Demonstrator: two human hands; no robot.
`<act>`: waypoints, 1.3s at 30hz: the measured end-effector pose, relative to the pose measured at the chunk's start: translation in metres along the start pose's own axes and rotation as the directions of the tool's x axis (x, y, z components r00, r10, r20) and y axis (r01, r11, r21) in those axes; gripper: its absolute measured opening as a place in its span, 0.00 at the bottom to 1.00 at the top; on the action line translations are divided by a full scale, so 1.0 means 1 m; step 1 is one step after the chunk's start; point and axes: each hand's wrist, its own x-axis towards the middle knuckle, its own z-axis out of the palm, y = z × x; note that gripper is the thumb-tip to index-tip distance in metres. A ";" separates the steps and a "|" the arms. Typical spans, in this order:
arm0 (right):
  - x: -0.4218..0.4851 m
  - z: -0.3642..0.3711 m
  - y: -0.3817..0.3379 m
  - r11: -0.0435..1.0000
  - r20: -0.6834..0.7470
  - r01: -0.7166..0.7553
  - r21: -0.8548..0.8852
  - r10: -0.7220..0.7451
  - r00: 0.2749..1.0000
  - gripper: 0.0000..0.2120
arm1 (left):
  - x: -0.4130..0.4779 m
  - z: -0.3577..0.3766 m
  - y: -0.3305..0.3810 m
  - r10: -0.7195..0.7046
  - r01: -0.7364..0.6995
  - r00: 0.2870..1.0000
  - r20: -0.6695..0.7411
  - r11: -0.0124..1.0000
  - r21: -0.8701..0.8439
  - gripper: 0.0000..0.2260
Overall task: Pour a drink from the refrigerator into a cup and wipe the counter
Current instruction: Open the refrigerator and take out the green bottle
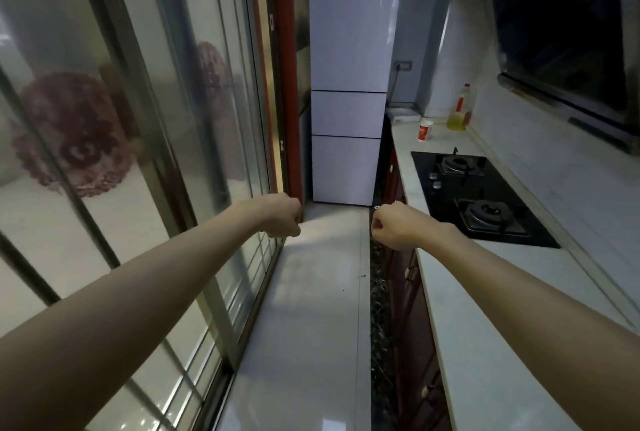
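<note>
The refrigerator (349, 84) stands closed at the far end of the narrow kitchen, with three doors one above another. The drink is not visible; I judge it is inside, probably behind the tall upper door. No handle shows on the doors, so the hold is likely at a door's side edge. The door should feel stiff at first, because of its seal, and then swing easily.

Both arms are stretched toward the refrigerator, well apart from it. The left hand (282, 216) and the right hand (391, 224) each have the fingers curled into a fist, and neither holds anything.

The cup (425, 130) stands upright on the table (485, 309), just to the right of the refrigerator's middle door. It looks like a paper cup, red and white: light, soft-walled and easy to tip, so it is better to steady it low on the body while pouring. A yellow oil bottle (460, 112) stands further right of it. A black gas hob (478, 195) is set in the table, nearer to the person than the cup.

A cloth for wiping I cannot find here.
</note>
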 end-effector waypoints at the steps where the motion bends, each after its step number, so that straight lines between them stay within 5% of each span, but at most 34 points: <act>1: 0.012 0.001 0.000 1.000 -0.002 -0.006 0.001 0.006 1.000 0.13 | 0.010 0.000 -0.005 0.000 0.000 1.000 0.003 1.000 0.002 0.09; 21: 0.266 -0.046 -0.014 0.993 -0.020 -0.118 0.011 0.118 0.993 0.11 | 0.249 -0.055 -0.143 0.131 -0.131 0.991 0.015 0.991 0.001 0.11; 39: 0.479 -0.084 0.075 0.995 -0.030 -0.083 0.055 0.085 0.996 0.12 | 0.457 -0.125 -0.172 0.174 -0.173 0.985 0.014 0.984 -0.029 0.13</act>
